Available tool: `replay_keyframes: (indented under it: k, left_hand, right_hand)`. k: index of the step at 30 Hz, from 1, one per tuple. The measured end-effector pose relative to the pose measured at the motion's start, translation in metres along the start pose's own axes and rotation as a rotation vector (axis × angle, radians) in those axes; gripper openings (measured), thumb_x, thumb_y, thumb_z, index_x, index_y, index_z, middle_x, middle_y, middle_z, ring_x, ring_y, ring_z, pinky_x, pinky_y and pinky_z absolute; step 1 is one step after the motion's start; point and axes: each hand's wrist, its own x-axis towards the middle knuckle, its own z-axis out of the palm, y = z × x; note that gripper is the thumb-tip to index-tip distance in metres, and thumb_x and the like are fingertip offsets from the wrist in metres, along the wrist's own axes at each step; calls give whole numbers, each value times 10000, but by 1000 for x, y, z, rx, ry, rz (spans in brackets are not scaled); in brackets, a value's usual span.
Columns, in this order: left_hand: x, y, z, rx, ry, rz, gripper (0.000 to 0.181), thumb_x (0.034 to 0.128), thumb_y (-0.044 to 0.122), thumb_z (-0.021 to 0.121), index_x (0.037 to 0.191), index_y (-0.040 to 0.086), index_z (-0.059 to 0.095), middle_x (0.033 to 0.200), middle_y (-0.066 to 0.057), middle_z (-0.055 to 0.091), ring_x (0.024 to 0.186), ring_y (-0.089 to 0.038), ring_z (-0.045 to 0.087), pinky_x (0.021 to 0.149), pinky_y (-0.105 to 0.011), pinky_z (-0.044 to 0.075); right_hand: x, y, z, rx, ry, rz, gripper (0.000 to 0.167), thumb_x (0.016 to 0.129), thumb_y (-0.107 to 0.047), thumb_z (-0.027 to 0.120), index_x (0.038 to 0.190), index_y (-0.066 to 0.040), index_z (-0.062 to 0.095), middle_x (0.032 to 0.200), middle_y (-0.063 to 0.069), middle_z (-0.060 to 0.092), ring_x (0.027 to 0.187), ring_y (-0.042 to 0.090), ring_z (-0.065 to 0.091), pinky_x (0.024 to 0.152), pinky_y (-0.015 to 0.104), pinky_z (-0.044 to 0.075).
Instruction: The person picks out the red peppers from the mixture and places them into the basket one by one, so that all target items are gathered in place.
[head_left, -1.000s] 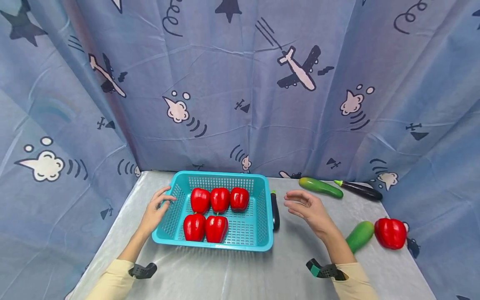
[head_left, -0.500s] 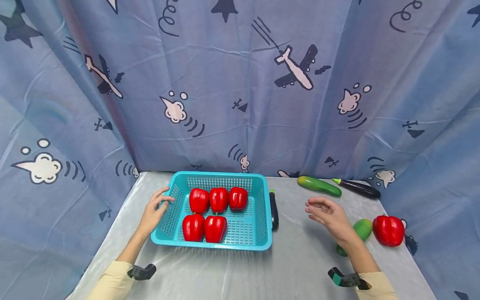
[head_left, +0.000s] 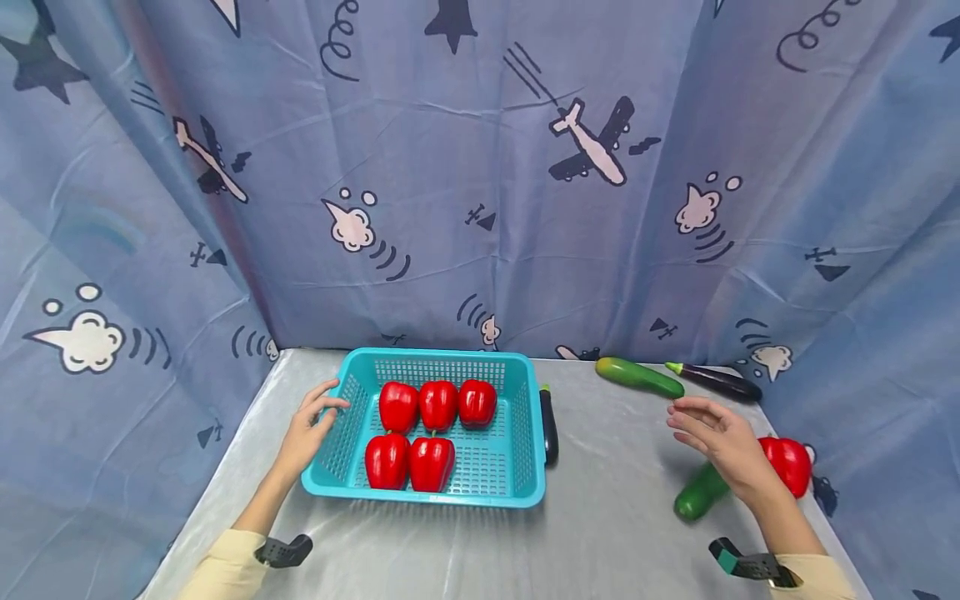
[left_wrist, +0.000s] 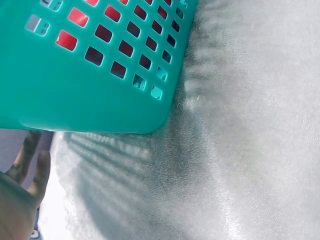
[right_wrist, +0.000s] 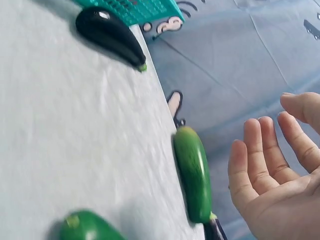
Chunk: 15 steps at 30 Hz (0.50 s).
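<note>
A turquoise plastic basket (head_left: 420, 497) holds several red bell peppers (head_left: 437, 406). My left hand (head_left: 306, 429) is at the basket's left rim, fingers relaxed; whether they touch the rim I cannot tell. In the left wrist view, part of that hand (left_wrist: 20, 200) shows beside the basket wall (left_wrist: 60, 95). Over the right side of the table, my right hand (head_left: 723, 446) hovers with loosely bent fingers and nothing in them. Beneath it lies a green cucumber (head_left: 697, 494), partly covered by the hand. Another red bell pepper (head_left: 789, 467) is half hidden behind the wrist.
A dark eggplant (head_left: 550, 427) lies along the basket's right side. Toward the back edge are a second cucumber (head_left: 639, 377) and another eggplant (head_left: 716, 382). A blue patterned curtain (head_left: 420, 167) hangs round the white-covered table (head_left: 600, 525).
My right hand has moved steadily rightward, from beside the eggplant near the basket to above the cucumber. The left hand and the basket have stayed in place.
</note>
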Motion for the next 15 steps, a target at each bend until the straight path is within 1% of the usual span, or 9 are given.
replay_keyframes:
  k: [4,7,11,15]
  left_hand:
    - [1,2,0,-4,0,9,171,1021,-78,507,1071,-138,659,1470,-366,376,1383,-555,274,1006,-763,190]
    - [2,0,0,-9,4,8,170,1020,-77,510,1070,-134,662,1472,-360,380,1386,-546,277,1011,-758,192]
    - [1,-5,0,-7,5,-2,168,1022,-67,516,1071,-121,667,1477,-345,386,1390,-534,282,1013,-770,177]
    - [0,-7,0,1,3,-11,171,1023,-62,517,1075,-108,673,1480,-336,388,1394,-524,282,1012,-774,171]
  right_hand:
    - [-5,1,-16,34,6,-34,214,1017,-9,602,1206,-96,654,1105,-13,708,990,119,699,824,278,548]
    - [-9,1,-24,64,8,-69,232,1010,34,590,1196,-86,661,1103,-6,709,984,123,701,816,277,551]
    - [-15,0,-35,89,31,-87,244,1007,56,581,1174,-96,676,1083,-6,721,973,120,704,805,273,553]
    - [-20,0,-51,124,55,-105,268,1008,73,566,1173,-99,688,1073,3,725,969,118,705,798,273,555]
